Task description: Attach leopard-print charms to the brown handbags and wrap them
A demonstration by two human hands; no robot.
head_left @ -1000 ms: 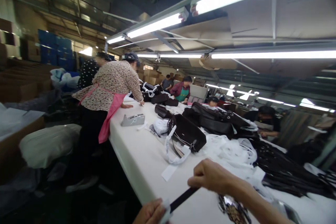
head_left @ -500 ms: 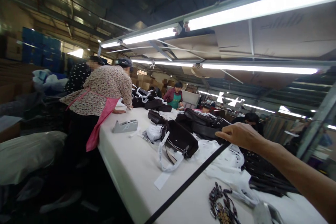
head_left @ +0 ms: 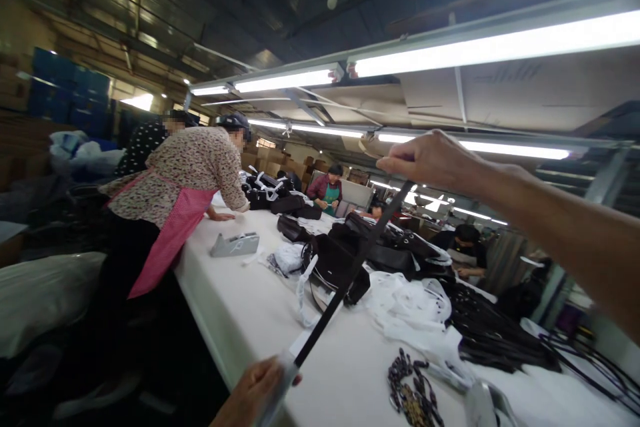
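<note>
My right hand (head_left: 425,161), raised over the table, pinches the upper end of a long black strap (head_left: 350,273). The strap runs taut and slanting down to my left hand (head_left: 257,387) at the bottom of the view. That hand is closed round the strap's lower part, where a pale, whitish wrapping (head_left: 280,387) covers it. Behind the strap lies a black handbag (head_left: 327,263) with a white-wrapped handle (head_left: 303,290). Crumpled white wrapping material (head_left: 405,300) sits to the right of the bag.
A grey tape dispenser (head_left: 235,245) stands on the white table (head_left: 240,300). Dark chains (head_left: 413,387) and a metal dispenser (head_left: 490,403) are near the front, with a pile of black straps (head_left: 500,327) at right. A co-worker (head_left: 185,173) leans over the left edge.
My right hand has risen and moved left, lifting the strap's upper end. My left hand has come into view at the bottom, closed round the strap with the pale wrapping on it.
</note>
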